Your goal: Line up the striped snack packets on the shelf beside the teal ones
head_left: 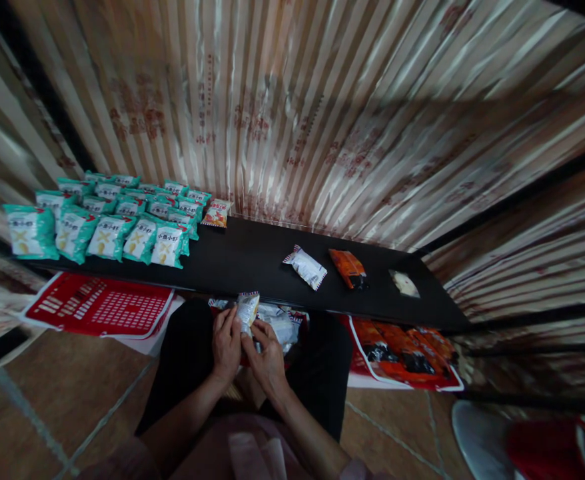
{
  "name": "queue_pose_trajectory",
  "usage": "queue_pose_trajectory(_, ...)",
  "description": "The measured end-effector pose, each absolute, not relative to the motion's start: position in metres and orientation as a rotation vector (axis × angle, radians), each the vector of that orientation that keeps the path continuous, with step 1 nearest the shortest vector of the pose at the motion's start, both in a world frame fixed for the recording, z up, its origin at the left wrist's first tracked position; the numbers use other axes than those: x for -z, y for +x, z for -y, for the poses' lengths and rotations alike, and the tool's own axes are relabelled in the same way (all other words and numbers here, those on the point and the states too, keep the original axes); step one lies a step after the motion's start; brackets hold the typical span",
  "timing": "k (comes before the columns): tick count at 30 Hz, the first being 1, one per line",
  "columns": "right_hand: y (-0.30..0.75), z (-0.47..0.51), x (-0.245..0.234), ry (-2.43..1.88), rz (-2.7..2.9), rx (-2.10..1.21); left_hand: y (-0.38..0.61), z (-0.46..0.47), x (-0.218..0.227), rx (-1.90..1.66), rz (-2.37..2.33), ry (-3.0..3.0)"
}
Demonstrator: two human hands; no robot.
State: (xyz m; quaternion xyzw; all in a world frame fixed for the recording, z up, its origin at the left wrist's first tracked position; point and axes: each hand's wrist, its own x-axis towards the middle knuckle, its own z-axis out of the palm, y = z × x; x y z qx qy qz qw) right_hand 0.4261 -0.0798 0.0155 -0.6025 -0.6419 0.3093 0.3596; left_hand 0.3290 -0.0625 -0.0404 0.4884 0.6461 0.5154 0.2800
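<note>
Between both hands, over my lap, is a small snack packet [247, 309], silvery white with a striped crimped edge. My left hand [226, 340] grips its left side, and my right hand [265, 352] pinches its lower right side. Behind and below them, more silvery packets [283, 325] lie in a container between my knees, partly hidden by my hands. Farther forward, a like white packet [306, 267] lies on the black shelf [242, 247]. To its right rest an orange packet [348, 269] and a small clear packet with pale contents [404, 283].
Rows of teal-and-white snack packets [105, 237] stand at the shelf's left, beside one red-and-white packet [216, 213]. Below the shelf are a red basket [100, 305] at left and a red basket of orange packets [407, 350] at right. Striped sheeting [292, 113] hangs behind.
</note>
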Motion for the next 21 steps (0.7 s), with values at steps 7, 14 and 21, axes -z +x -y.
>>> queue_pose_trajectory(7,0.425,0.077,-0.011,-1.475,1.556,-0.857,0.322,0.063,0.037,-1.359,-1.66,1.29)
queue_pose_trajectory(14,0.425,0.075,0.003,-1.433,1.483,-0.908,0.318,0.065,0.04,-1.323,-1.68,1.268)
queue_pose_trajectory(21,0.424,0.069,0.006,-1.463,1.454,-0.819,0.316,0.064,0.04,-1.301,-1.601,1.218)
